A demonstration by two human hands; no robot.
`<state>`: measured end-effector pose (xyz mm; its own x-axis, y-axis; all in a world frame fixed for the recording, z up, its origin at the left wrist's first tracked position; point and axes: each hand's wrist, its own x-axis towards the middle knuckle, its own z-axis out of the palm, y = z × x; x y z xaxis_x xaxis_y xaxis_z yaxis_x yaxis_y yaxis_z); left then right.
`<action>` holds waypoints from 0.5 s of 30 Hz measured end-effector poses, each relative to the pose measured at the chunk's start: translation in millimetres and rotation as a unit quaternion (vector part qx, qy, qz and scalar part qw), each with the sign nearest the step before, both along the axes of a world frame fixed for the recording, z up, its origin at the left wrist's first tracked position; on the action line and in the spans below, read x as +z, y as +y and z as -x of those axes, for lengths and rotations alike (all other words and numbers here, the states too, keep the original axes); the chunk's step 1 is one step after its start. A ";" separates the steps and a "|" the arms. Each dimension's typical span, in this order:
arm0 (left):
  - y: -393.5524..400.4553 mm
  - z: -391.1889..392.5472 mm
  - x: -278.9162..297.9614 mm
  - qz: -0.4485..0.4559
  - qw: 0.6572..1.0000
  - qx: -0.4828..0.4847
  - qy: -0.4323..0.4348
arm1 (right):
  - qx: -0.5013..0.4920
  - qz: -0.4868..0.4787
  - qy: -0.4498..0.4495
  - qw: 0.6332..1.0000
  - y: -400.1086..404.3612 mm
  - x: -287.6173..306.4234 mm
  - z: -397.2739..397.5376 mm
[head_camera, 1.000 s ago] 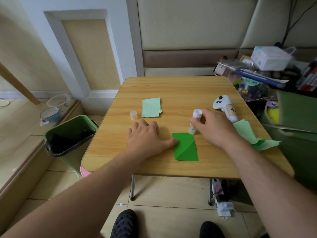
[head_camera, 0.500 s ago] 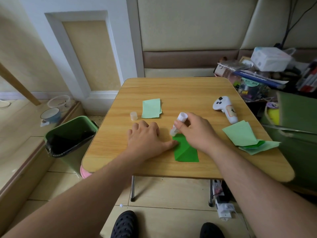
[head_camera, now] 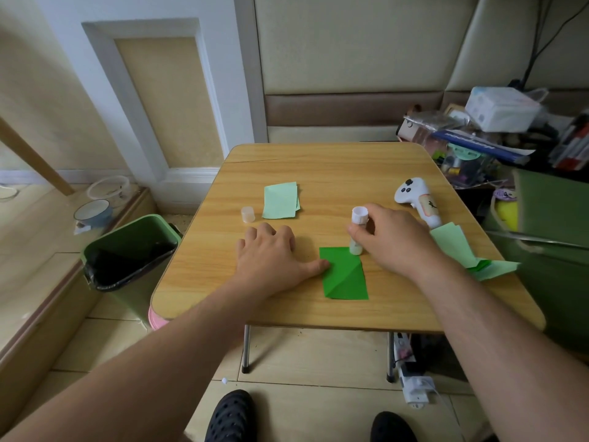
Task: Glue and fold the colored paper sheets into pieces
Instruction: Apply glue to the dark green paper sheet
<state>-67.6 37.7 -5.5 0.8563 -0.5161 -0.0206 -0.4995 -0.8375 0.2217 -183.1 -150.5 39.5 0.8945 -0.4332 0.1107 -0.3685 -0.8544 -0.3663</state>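
Gluing the folded sheet: our right hand [head_camera: 393,240] pinches a glue stick [head_camera: 357,229] between thumb and curled fingers, held nearly upright with its lower end on the far right corner of the dark green paper [head_camera: 344,274]. Our left hand [head_camera: 271,258] lies flat on the wooden table [head_camera: 318,167], fingers spread and straight, thumb tip pressing the paper's left edge to pin it. The dark green piece lies near the table's front edge, between the two hands, with a diagonal crease across it.

To do this step well, we judge that the stick should be drawn along the flap in short, light strokes while the thumb anchors the sheet; too much pressure could drag or wrinkle the thin paper, and glue reaching the tabletop would bond the piece to it. Whether glue is extended from the stick we cannot tell.

Surface and room: a small clear cap [head_camera: 248,214] stands to the far left, just beside a pale green folded stack [head_camera: 281,200]. More pale green sheets [head_camera: 459,247] lie at the right edge, overlapping darker ones. A white handheld controller [head_camera: 417,200] lies at the far right. Left of the table stands a green waste bin [head_camera: 130,250] with a black liner; beyond it, bowls [head_camera: 94,212] rest on a low ledge. Cluttered boxes [head_camera: 500,108] fill the right, and a padded wall rises behind.
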 end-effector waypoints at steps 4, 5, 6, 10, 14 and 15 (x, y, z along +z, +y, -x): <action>1.0 0.0 -1.4 0.001 1.000 0.002 -0.010 | -0.002 -0.061 -0.056 0.997 3.1 -4.0 -3.9; 0.9 0.0 -1.9 0.001 1.000 0.003 -0.012 | 0.001 -0.103 -0.081 0.991 6.1 -5.6 -4.9; 0.8 0.1 -2.2 0.003 1.000 0.004 -0.015 | 0.007 -0.138 -0.099 0.985 10.0 -6.6 -6.0; 0.5 1.3 -2.7 0.008 1.000 0.004 -0.019 | 0.037 -0.172 -0.111 0.978 22.4 -13.1 -10.3; 0.5 1.7 -3.1 0.006 1.000 0.003 -0.023 | 0.036 -0.158 -0.096 0.982 25.7 -17.0 -14.3; 0.5 1.9 -3.4 0.006 1.000 0.003 -0.023 | 0.036 -0.157 -0.095 0.982 26.8 -17.0 -15.0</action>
